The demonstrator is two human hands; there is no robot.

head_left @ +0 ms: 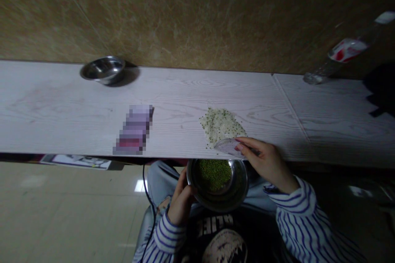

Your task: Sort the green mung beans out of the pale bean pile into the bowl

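Note:
A steel bowl [243,185] with green mung beans [214,174] in it is held by my left hand [182,201], which grips its left rim just below the table edge. My right hand [268,162] pinches a clear, half-round plastic piece [227,147], much like a protractor, between thumb and fingers. That piece rests at the near side of a pile of white rice grains [222,123] mixed with green beans, close to the table's front edge. Some beans lie scattered around the pile.
On the white wood-grain table [175,90], a second steel bowl [103,70] stands at the back left. A blurred-out phone-like object [134,129] lies left of the pile. A plastic bottle [347,51] and a dark object [381,88] are at the right. A cable [148,197] hangs below.

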